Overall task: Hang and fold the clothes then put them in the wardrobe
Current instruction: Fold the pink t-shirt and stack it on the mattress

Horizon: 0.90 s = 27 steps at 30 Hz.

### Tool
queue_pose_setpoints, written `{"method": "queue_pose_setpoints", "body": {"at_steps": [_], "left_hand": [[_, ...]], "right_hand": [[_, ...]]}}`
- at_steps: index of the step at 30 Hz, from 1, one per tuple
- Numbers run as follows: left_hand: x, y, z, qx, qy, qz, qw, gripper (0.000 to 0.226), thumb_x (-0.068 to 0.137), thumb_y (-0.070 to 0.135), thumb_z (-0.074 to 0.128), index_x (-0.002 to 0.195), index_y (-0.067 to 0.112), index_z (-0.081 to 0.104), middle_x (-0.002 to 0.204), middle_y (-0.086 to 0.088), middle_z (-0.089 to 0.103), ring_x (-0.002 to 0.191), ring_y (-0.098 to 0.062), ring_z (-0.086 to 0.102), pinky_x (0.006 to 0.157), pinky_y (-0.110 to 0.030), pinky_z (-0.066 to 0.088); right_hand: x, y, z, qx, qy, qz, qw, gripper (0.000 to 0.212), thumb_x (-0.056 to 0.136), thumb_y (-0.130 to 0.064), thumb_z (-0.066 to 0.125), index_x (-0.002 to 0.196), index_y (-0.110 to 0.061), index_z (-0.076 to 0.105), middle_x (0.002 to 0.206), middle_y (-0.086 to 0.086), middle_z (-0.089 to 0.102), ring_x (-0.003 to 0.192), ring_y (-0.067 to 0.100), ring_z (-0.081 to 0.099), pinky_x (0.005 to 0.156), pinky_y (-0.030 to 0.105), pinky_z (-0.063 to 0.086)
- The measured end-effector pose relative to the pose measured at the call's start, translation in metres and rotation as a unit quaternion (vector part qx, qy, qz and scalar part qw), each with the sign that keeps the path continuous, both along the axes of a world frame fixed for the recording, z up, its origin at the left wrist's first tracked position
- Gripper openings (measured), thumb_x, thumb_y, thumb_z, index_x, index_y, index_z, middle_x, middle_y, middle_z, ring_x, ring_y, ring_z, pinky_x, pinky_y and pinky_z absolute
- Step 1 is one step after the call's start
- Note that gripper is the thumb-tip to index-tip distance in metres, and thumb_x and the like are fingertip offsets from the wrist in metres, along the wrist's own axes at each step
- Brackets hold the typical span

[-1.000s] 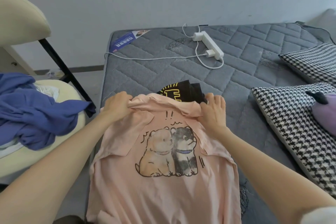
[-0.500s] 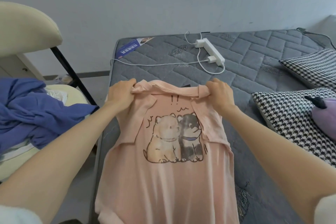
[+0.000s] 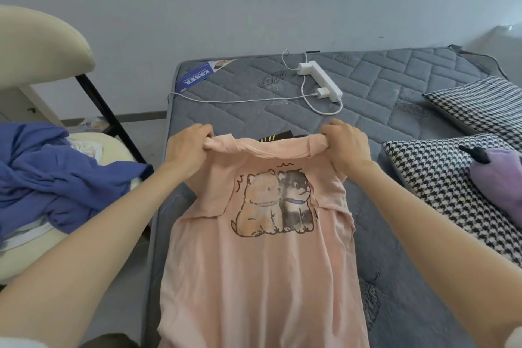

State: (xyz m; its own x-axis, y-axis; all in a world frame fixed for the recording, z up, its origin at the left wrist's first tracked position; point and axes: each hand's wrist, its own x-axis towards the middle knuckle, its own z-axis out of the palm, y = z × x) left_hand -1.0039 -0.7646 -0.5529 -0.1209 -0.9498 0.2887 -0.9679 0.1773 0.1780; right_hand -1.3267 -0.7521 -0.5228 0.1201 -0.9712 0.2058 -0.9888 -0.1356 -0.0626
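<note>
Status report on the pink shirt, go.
Left hand and right hand both gripping pink shirt at shoulders, sleeves folded in. Black garment behind it on mattress. Nothing blocking.

A blue-and-white leaflet (image 3: 197, 76) at the far left corner of the grey quilted mattress (image 3: 395, 87) carries a line of white characters, too small to read. The pink T-shirt (image 3: 262, 263) bears a cartoon print of two dogs, with no lettering.
</note>
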Motion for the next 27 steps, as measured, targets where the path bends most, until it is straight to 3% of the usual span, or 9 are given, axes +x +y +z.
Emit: {"method": "queue_pose_setpoints", "body": {"at_steps": [7, 12, 16, 21, 23, 25, 27], "left_hand": [[0.005, 0.059, 0.004, 0.015, 0.06, -0.013, 0.998, 0.006, 0.085, 0.012, 0.054, 0.087, 0.015, 0.058, 0.085, 0.0, 0.055, 0.072, -0.023, 0.049, 0.048, -0.028, 0.021], [0.014, 0.113, -0.005, 0.066, 0.064, -0.063, 0.994, 0.011, 0.079, 0.013, 0.064, 0.088, 0.018, 0.059, 0.086, 0.002, 0.054, 0.077, -0.023, 0.055, 0.054, -0.031, 0.03], [0.017, 0.157, -0.031, 0.11, 0.023, -0.097, 0.989, 0.02, 0.079, 0.007, 0.053, 0.093, 0.023, 0.055, 0.093, 0.008, 0.051, 0.082, -0.021, 0.055, 0.058, -0.031, 0.033], [0.016, 0.196, -0.074, 0.176, -0.053, -0.104, 0.977, 0.027, 0.078, 0.004, 0.046, 0.098, 0.022, 0.052, 0.104, 0.006, 0.054, 0.093, -0.022, 0.057, 0.059, -0.034, 0.038], [0.016, 0.205, -0.086, 0.205, -0.08, -0.096, 0.971, 0.034, 0.083, 0.006, 0.045, 0.109, 0.026, 0.052, 0.111, 0.006, 0.053, 0.098, -0.021, 0.057, 0.06, -0.032, 0.033], [0.019, 0.212, -0.095, 0.245, -0.111, -0.107, 0.957, 0.048, 0.085, 0.008, 0.046, 0.127, 0.031, 0.043, 0.114, 0.005, 0.049, 0.096, -0.019, 0.055, 0.06, -0.031, 0.032], [0.023, 0.218, -0.1, 0.28, -0.138, -0.146, 0.939, 0.066, 0.084, 0.008, 0.048, 0.14, 0.037, 0.03, 0.106, 0.006, 0.041, 0.087, -0.017, 0.048, 0.059, -0.03, 0.035]], "right_hand": [[0.005, 0.07, 0.007, -0.001, -0.096, 0.033, 0.995, 0.018, 0.077, -0.009, 0.053, 0.066, -0.015, 0.039, 0.079, 0.002, 0.042, 0.065, 0.027, 0.041, 0.056, 0.032, 0.023], [0.008, 0.122, -0.002, 0.022, -0.082, 0.026, 0.996, 0.03, 0.074, -0.012, 0.066, 0.065, -0.018, 0.038, 0.078, -0.003, 0.039, 0.066, 0.03, 0.048, 0.056, 0.033, 0.025], [0.011, 0.162, -0.028, 0.037, -0.041, 0.039, 0.998, 0.011, 0.074, 0.0, 0.055, 0.073, -0.01, 0.05, 0.087, 0.001, 0.048, 0.071, 0.03, 0.047, 0.055, 0.031, 0.024], [0.015, 0.208, -0.067, 0.087, -0.054, 0.086, 0.991, 0.006, 0.081, -0.016, 0.062, 0.078, -0.012, 0.059, 0.098, 0.004, 0.055, 0.085, 0.02, 0.046, 0.05, 0.02, 0.015], [0.014, 0.222, -0.082, 0.113, -0.015, 0.073, 0.991, 0.008, 0.082, -0.008, 0.054, 0.076, -0.012, 0.05, 0.099, 0.006, 0.056, 0.082, 0.021, 0.046, 0.053, 0.029, 0.017], [0.01, 0.234, -0.094, 0.136, 0.027, 0.054, 0.989, 0.005, 0.08, -0.006, 0.051, 0.084, -0.009, 0.054, 0.1, 0.007, 0.056, 0.084, 0.025, 0.051, 0.059, 0.031, 0.023], [0.006, 0.244, -0.102, 0.176, 0.06, 0.052, 0.981, 0.023, 0.078, -0.01, 0.054, 0.102, -0.011, 0.056, 0.104, 0.005, 0.052, 0.089, 0.028, 0.054, 0.061, 0.032, 0.029]]}}
